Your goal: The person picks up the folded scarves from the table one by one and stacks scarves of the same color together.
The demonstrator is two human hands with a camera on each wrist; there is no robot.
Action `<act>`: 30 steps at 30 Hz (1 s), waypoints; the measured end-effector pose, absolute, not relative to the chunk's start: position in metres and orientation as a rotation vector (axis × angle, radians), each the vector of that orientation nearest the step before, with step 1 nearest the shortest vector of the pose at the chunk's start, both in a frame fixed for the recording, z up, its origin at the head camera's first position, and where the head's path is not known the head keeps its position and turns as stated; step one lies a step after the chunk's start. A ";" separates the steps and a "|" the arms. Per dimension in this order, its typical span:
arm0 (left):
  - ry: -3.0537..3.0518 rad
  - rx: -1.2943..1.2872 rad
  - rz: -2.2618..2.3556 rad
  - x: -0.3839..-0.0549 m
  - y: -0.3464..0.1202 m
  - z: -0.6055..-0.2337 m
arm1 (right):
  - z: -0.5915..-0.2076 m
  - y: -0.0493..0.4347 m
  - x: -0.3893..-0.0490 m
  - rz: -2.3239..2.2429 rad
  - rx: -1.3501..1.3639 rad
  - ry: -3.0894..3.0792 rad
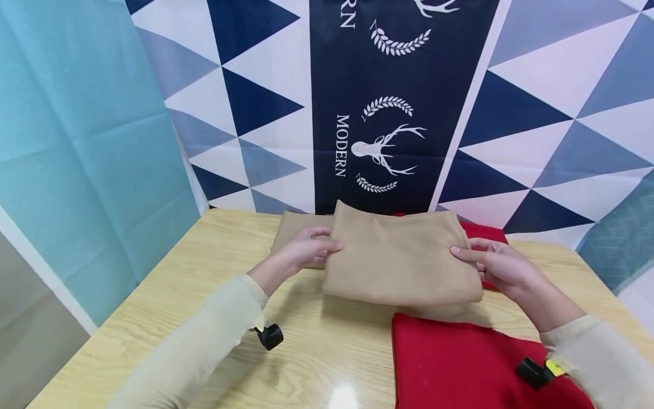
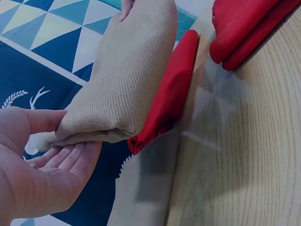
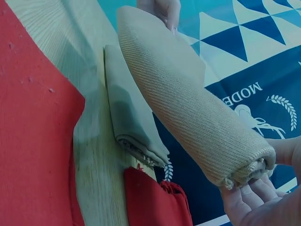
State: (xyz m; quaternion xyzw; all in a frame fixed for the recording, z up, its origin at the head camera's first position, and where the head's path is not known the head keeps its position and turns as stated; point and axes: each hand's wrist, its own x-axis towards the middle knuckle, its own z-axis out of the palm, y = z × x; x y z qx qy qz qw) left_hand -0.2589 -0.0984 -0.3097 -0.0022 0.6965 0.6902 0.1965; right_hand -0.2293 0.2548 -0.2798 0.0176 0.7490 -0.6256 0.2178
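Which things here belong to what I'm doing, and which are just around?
Part of the job:
Held tan cloth; left hand; right hand
Likely: rear tan cloth, rear red cloth, front red cloth

Just around:
Patterned backdrop
Blue sheet

From here I count two hands, left hand (image 1: 304,250) and right hand (image 1: 504,270); two tan cloths, held cloth (image 1: 401,258) and far-left cloth (image 1: 295,228); two red cloths, near cloth (image 1: 465,363) and far cloth (image 1: 489,233); one counter (image 1: 311,358).
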 end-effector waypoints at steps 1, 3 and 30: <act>1.954 -0.006 1.929 -0.258 -0.099 -0.310 | -0.280 0.255 -0.229 -1.735 0.045 2.070; 1.952 -0.004 1.923 -0.257 -0.101 -0.311 | -0.282 0.254 -0.228 -1.737 0.040 2.070; 2.013 0.055 1.884 -0.251 -0.120 -0.309 | -0.281 0.239 -0.227 -1.767 0.027 2.037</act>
